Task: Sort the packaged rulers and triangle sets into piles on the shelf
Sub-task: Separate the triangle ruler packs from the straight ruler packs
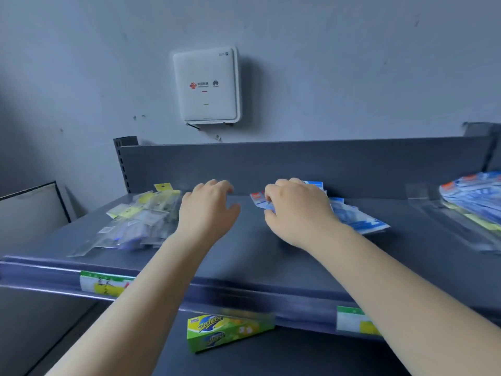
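Note:
A pile of clear packets with yellow header cards [141, 221] lies on the left of the grey shelf [244, 256]. Just right of that pile my left hand [207, 213] hovers, fingers loosely curled, holding nothing. A small pile of blue-and-white ruler packets [357, 218] lies in the middle of the shelf. My right hand [295, 210] rests on its left end, and the fingers curl round the top packet by its red-and-blue header. A third pile of blue packets over yellow ones [474, 202] sits at the far right.
The shelf has a grey back panel [298, 166] and a front rail with green-and-yellow price labels [105, 283]. A green and yellow box [225, 329] lies on the lower shelf. A white router [207, 85] hangs on the wall above.

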`<state>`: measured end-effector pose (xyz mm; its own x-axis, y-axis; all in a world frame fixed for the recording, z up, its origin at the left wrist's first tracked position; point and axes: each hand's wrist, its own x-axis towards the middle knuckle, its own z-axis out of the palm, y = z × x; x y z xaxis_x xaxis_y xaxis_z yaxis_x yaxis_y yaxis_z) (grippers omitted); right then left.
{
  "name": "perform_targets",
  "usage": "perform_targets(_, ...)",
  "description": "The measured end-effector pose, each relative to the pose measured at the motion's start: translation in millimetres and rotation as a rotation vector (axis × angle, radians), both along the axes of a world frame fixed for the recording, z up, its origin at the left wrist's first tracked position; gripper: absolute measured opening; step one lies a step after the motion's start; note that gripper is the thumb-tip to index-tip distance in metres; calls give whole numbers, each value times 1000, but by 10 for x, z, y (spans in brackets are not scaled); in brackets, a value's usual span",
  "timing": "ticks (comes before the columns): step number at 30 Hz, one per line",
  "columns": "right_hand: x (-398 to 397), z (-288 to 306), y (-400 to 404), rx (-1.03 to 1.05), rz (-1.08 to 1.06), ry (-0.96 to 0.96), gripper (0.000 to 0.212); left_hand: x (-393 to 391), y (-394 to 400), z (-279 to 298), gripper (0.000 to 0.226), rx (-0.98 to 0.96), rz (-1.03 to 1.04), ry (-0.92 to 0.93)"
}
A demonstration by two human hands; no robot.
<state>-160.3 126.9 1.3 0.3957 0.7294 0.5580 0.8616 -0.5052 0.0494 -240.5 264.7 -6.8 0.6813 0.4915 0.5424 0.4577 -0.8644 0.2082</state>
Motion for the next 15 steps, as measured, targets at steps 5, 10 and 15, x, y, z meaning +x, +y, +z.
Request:
perform_targets(5, 458, -138, -1102, -45, -192, -11, 18, 498, -1023, -69, 36, 87, -192, 48)
perform_targets(10, 793, -208, -1886, 0, -330, 42, 21, 905, -1849, -133, 34, 100, -391, 78)
perform_targets(15, 1148, -299, -2597, 61, -416, 133, 17, 1356, -2549, -203, 39, 62, -487, 214)
